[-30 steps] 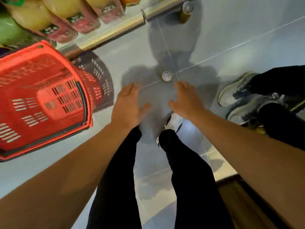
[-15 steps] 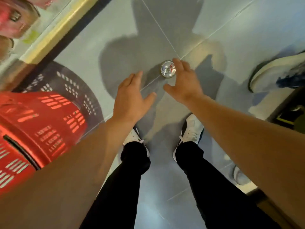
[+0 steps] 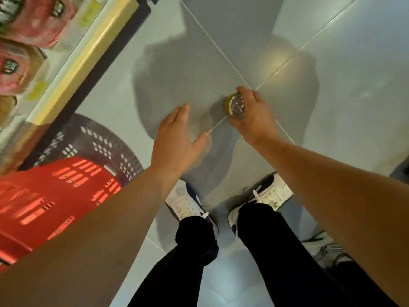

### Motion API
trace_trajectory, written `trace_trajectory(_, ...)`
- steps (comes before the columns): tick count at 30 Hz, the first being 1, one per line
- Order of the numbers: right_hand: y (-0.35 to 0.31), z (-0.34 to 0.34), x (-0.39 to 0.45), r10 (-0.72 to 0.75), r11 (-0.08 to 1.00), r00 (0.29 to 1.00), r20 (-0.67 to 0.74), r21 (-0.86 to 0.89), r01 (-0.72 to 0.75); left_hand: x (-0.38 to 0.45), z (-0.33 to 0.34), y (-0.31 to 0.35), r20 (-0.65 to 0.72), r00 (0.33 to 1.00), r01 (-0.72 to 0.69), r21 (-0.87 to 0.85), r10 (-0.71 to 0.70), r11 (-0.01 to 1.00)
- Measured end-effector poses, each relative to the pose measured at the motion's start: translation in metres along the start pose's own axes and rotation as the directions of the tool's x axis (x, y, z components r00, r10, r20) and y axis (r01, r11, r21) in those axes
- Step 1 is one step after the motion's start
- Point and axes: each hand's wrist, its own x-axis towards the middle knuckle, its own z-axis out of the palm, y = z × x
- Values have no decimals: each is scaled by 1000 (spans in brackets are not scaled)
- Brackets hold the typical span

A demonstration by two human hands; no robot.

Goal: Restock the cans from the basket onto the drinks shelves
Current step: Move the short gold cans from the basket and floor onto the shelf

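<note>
A gold can (image 3: pixel 235 105) with a silver top stands upright on the grey tiled floor where the tile joints cross. My right hand (image 3: pixel 254 116) grips it from the right, fingers curled over its far side and thumb at its near side. My left hand (image 3: pixel 177 138) hovers open to the left of the can, fingers spread and holding nothing. The red basket (image 3: pixel 55 202) lies at the lower left, partly hidden behind my left forearm; I cannot see inside it.
The bottom drinks shelf with a yellow edge strip (image 3: pixel 88 54) runs along the upper left, holding pink and brown packaged drinks (image 3: pixel 39 21). My two white shoes (image 3: pixel 188 204) stand just behind the can. Another person's shoe (image 3: pixel 327 249) shows at the lower right.
My right hand has moved forward and closed around the can it was only reaching toward. My view has dropped lower and nearer the floor. The left hand stays open.
</note>
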Motion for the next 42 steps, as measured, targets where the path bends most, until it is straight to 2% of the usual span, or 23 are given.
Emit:
trace_trajectory(6,-2,-68,-21,108,976,992,-57,196,-96,-1,-50,66,31,999,-28,87,25,996)
trace_trajectory(12,-5,-164,-29,119,976,987,-104,193,-97,19,-97,156,14,995,-105,142,104,984)
trace_trajectory(17,9,-217,-4,137,976,981,-135,190,-110,84,-112,210,-41,991,-120,102,125,987)
trace_trajectory(21,25,-223,33,204,965,967,-152,199,-173,151,-108,227,-77,990,-113,43,116,993)
trace_trajectory(25,28,-211,76,231,953,962,-149,235,-192,214,-110,217,-60,991,-107,150,117,983)
trace_trajectory(28,22,-202,106,230,950,961,-155,249,-187,248,-109,212,-51,996,-72,118,78,990)
trace_trajectory(31,16,-193,129,231,945,961,-151,270,-185,267,-101,204,-16,999,-43,45,44,998)
trace_trajectory(39,5,-165,169,191,948,964,-184,289,-133,297,-75,180,-170,979,-64,253,109,965)
trace_trajectory(42,1,-161,175,180,952,965,-192,283,-121,302,-69,180,-167,977,-91,241,133,966)
